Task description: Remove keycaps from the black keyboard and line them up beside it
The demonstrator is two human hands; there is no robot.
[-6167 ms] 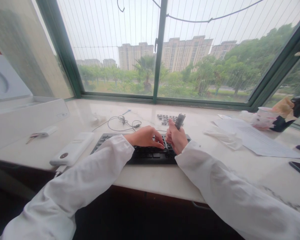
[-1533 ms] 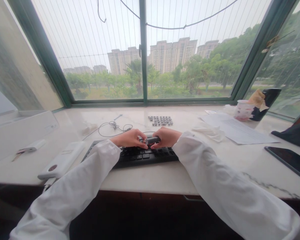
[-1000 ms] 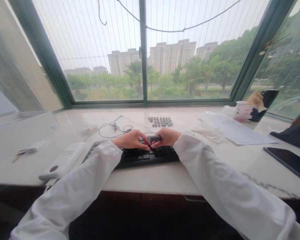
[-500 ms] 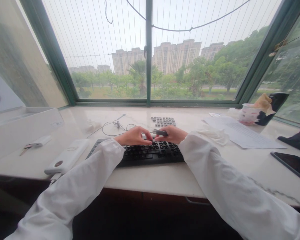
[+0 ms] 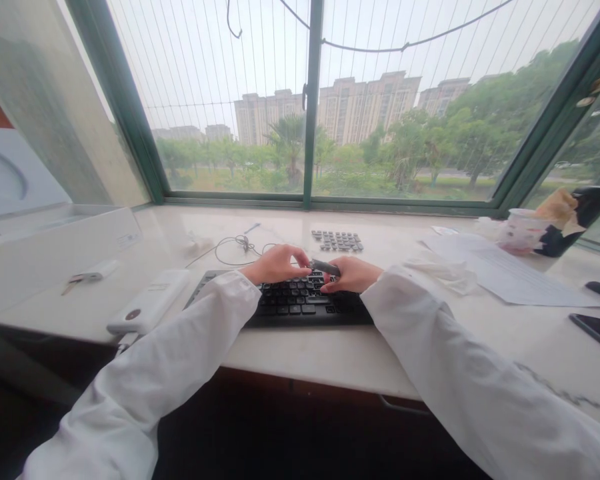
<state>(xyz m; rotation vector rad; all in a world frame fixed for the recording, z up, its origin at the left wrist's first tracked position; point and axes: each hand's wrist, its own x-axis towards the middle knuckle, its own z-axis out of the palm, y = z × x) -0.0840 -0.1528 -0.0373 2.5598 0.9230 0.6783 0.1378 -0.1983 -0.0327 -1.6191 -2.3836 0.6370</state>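
Note:
A black keyboard (image 5: 305, 308) lies on the white marble sill (image 5: 300, 357), with both my hands over its top edge. My right hand (image 5: 354, 275) pinches a short dark grey tool (image 5: 325, 267), which lies roughly level above the keys. My left hand (image 5: 275, 264) rests just left of it, with its curled fingertips near the tool's left end. Whether they grip the tool is hard to tell. White sleeves cover both forearms.
Several loose dark keycaps (image 5: 337, 241) sit in rows behind the keyboard. Nearby are a thin tangled cable (image 5: 235, 247), a white power bank (image 5: 147, 302), keys (image 5: 91, 271), printed papers (image 5: 510, 277), a crumpled tissue (image 5: 443, 275), a cup (image 5: 523, 231) and a phone (image 5: 597, 333).
The tool, upright in my right hand earlier, now lies level between my hands. My hands have drawn slightly apart along the keyboard's top edge, and the view has shifted a little to the right.

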